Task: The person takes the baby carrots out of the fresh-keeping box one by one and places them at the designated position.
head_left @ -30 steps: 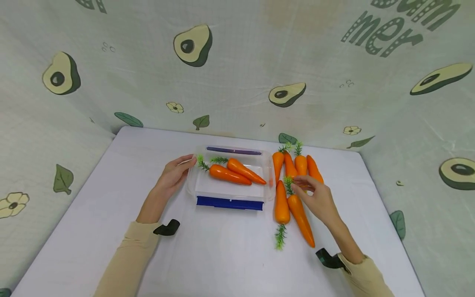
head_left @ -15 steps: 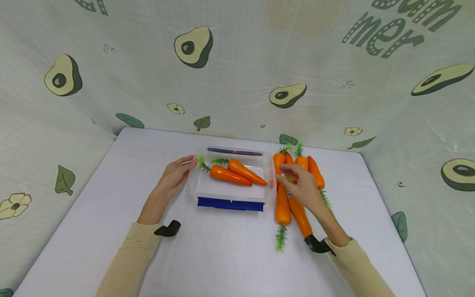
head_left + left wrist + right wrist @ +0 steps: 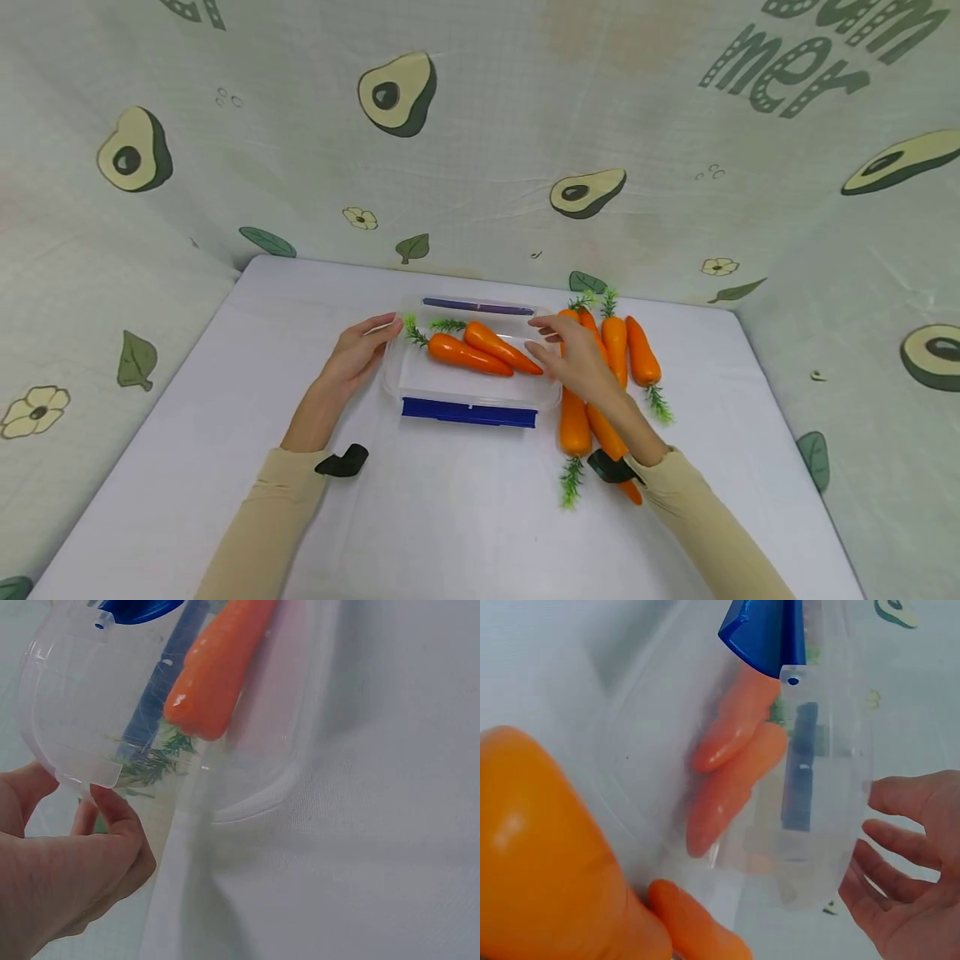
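A clear plastic food container with blue side clips stands on the white table, two orange carrots lying inside with their green tops to the left. My left hand holds its left end; in the left wrist view the thumb and fingers pinch the rim. Over the container's right end is my right hand, holding nothing. In the right wrist view its parted, slightly bent fingers are at the container's wall; whether they touch it is hard to tell.
Several more carrots lie right of the container, partly under my right hand and forearm. One carrot lies at the outer right. A cloth printed with avocados hangs behind the table and at its sides.
My right hand has moved left, from above the loose carrots to the container's right end, without carrying anything. The left hand stays on the container, and the two carrots inside have not moved.
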`<state>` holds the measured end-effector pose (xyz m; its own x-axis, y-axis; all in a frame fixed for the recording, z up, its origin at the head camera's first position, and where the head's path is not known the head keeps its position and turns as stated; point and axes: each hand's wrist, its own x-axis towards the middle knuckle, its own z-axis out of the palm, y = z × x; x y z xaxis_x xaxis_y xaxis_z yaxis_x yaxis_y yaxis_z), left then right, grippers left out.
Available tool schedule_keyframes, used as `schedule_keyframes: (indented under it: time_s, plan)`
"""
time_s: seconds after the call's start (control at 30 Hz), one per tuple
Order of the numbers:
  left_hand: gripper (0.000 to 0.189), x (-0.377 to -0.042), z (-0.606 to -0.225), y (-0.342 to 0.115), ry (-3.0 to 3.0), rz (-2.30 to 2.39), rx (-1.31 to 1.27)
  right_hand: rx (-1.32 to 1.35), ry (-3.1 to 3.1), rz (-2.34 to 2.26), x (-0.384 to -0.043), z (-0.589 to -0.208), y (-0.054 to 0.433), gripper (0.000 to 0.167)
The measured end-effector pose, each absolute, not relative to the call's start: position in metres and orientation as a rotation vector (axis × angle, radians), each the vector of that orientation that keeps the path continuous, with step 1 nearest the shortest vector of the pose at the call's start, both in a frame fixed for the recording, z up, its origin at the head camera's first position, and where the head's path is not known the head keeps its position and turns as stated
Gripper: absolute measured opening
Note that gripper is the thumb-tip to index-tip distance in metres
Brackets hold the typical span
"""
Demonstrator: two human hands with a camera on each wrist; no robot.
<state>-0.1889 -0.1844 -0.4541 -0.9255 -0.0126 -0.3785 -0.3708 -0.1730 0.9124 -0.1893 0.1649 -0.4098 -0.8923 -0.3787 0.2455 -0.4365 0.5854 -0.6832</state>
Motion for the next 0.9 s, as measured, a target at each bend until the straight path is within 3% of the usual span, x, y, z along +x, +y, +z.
schedule_keyframes:
  time_s: [0.9]
  plan:
    - [0.055,-0.190,-0.457,-0.184,1.805,2.250,-0.427,0.822,-3.056,0.823,-0.221,-0.430,0.112,0.048]
